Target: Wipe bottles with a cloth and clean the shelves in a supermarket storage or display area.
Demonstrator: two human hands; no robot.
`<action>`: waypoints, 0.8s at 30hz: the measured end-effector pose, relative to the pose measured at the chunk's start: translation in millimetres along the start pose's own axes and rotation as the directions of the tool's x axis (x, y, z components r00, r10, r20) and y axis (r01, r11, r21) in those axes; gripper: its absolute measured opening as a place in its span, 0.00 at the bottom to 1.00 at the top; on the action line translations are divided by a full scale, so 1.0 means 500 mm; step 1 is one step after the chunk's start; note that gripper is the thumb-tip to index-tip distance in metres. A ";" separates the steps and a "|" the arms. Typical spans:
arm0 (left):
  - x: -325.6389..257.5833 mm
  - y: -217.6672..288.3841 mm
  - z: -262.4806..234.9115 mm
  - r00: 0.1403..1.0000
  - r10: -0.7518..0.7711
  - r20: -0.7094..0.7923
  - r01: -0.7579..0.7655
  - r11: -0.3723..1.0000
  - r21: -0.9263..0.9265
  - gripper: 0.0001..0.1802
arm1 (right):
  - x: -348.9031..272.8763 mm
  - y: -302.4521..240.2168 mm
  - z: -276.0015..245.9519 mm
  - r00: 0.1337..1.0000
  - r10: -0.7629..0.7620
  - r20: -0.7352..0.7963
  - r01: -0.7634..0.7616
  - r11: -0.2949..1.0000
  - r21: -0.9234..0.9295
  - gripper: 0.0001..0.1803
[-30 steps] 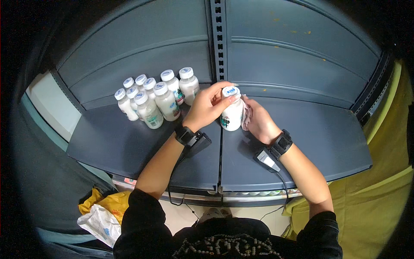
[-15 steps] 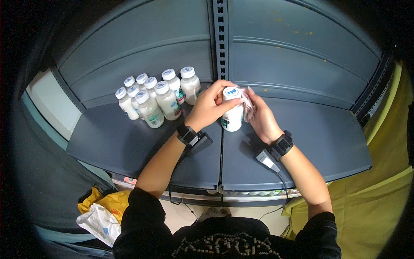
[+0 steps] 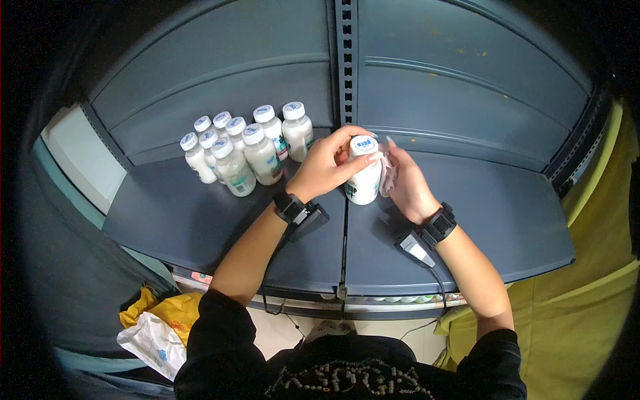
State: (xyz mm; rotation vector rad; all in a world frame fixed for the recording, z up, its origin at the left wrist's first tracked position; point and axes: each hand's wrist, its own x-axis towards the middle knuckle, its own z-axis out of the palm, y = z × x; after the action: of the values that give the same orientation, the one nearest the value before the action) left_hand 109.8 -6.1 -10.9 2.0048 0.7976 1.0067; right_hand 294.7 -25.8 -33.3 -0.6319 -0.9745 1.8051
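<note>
Around the white bottle [image 3: 363, 179], a half-curled left hand [image 3: 325, 167].

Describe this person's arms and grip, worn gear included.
Black short sleeves end near the elbows. The left grip and right grip are ungloved. Each wrist wears a black strap with a dark box; the right box has a silver-grey face. A thin dark cable leaves the right box.

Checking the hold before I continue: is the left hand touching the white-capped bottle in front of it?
Touching. The head view shows the left hand curled around the white-capped bottle, its thumb lying across the front below the cap.
</note>
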 end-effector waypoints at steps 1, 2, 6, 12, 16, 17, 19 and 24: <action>0.000 -0.001 0.000 1.000 -0.001 -0.001 0.001 1.000 0.000 0.22 | -0.003 -0.003 0.005 0.998 -0.042 -0.039 0.042 0.999 -0.015 0.21; 0.002 -0.002 0.000 1.000 0.017 -0.001 -0.017 1.000 -0.018 0.23 | -0.005 -0.008 0.012 0.993 -0.086 -0.076 0.083 0.996 -0.032 0.22; -0.001 -0.003 -0.006 1.000 0.018 0.019 -0.018 0.999 -0.046 0.24 | -0.013 -0.020 0.028 0.985 -0.123 -0.124 0.119 0.992 -0.042 0.24; -0.005 0.030 -0.014 0.975 0.222 0.003 -0.221 0.970 0.099 0.28 | -0.002 -0.020 0.023 0.977 -0.208 -0.041 0.204 0.976 -0.076 0.26; -0.010 0.047 -0.032 0.956 0.275 0.103 -0.294 0.891 0.347 0.31 | 0.005 -0.020 0.006 0.985 -0.172 0.014 0.172 0.972 -0.161 0.25; -0.011 0.046 -0.031 0.947 0.301 0.110 -0.320 0.887 0.334 0.31 | 0.004 -0.020 0.003 0.987 -0.157 0.033 0.160 0.969 -0.187 0.25; -0.010 0.047 -0.028 0.937 0.328 0.118 -0.349 0.881 0.319 0.30 | 0.009 -0.008 -0.006 0.990 -0.144 -0.015 0.138 0.972 -0.191 0.25; -0.012 0.049 -0.031 0.956 0.236 0.172 -0.270 0.939 0.212 0.29 | 0.005 -0.011 0.018 0.998 -0.054 -0.037 0.047 0.985 -0.165 0.24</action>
State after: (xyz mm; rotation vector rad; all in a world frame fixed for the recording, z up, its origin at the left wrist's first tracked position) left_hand 98.4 -18.5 13.5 2.4024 0.6115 0.9290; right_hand 289.8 -25.4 -23.8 -0.7372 -1.1094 1.6718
